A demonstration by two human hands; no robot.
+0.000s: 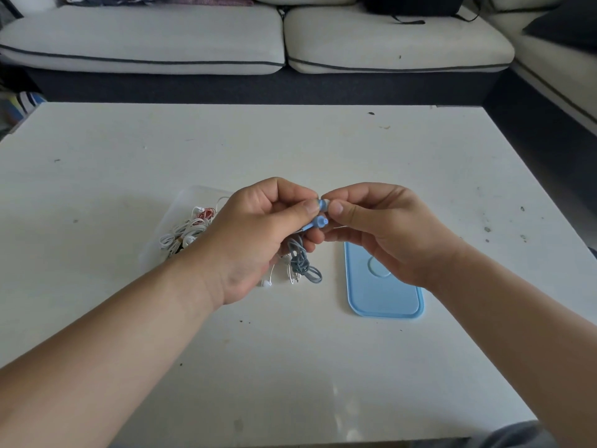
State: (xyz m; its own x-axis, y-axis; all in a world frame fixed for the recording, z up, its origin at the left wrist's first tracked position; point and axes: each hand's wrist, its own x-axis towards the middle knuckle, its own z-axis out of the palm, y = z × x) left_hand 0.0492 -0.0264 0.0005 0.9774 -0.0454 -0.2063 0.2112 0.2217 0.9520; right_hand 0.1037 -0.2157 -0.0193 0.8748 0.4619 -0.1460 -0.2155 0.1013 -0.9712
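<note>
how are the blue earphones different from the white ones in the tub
The blue earphones are blue with a grey cord; the white earphones are white. The blue earphones are held up, pinched by the left hand and right hand; the white earphones lie tangled in the clear tub. Both are wired.

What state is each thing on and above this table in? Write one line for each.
Blue in-ear earphones: held off the table, cable knotted in a bundle.
Left hand: grips the earphones.
Right hand: pinches the upper bud.
Clear plastic box: open, holding tangled white and red earphones.
Light blue rectangular lid: off, flat on the white table.
</note>
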